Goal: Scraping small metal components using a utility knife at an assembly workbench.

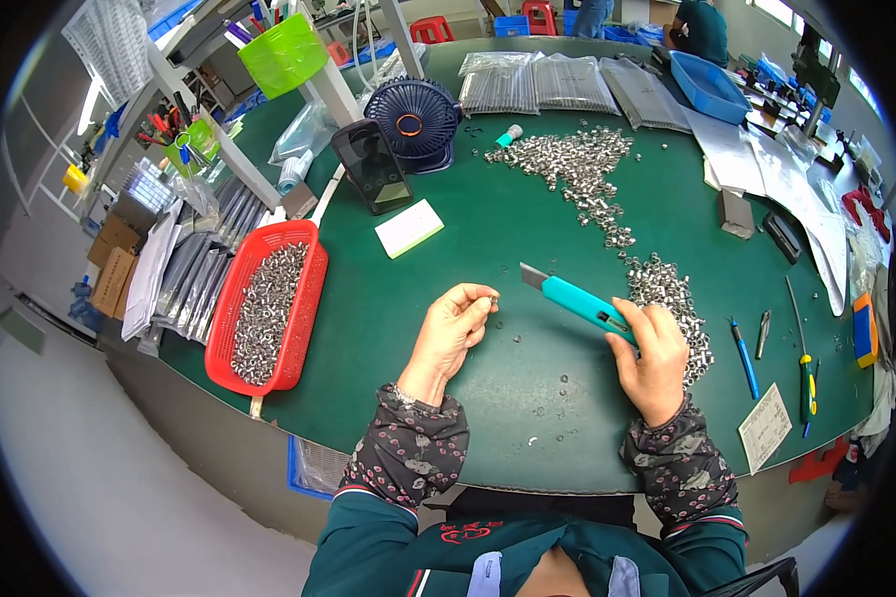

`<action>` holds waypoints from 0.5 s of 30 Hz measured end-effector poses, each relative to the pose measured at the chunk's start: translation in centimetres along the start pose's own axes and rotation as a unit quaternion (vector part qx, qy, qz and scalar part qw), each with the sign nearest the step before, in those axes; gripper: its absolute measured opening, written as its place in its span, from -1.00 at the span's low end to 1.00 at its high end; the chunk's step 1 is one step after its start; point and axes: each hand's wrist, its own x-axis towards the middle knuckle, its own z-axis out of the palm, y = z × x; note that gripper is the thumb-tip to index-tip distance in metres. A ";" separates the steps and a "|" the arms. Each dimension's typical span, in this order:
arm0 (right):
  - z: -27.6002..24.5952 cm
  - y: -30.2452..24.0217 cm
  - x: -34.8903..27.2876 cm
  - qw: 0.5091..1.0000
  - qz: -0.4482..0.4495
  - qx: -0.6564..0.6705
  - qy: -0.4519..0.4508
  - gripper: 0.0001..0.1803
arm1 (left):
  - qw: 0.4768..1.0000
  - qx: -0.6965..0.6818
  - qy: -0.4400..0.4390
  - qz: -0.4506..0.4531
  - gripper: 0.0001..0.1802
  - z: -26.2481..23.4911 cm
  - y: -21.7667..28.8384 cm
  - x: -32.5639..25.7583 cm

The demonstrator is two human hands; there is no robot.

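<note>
My left hand (446, 336) pinches a small shiny metal part (494, 299) between thumb and fingertips. In my right hand (655, 360) is a teal utility knife (573, 298), gripped by its handle. Its blade is out and points up and left, a short way from the pinched part. Beside the right hand lies a pile of small metal fittings (667, 298). A larger spread of the same fittings (567, 164) reaches toward the far side. Tiny dark rings or scraps (563, 379) dot the table between my forearms.
Left on the green table (428, 428) stands a red basket (314, 308) full of metal fittings. A phone (373, 167), a fan (411, 121) and a note pad (409, 229) sit farther back. Rightward lie a blue pen-like tool (745, 360), a yellow-handled screwdriver (806, 383) and a paper slip (766, 428).
</note>
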 end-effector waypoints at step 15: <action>0.1 0.5 -0.6 0.955 0.151 0.211 -0.145 -0.72 | 1.000 -0.003 0.010 0.023 -0.87 0.1 0.0 0.1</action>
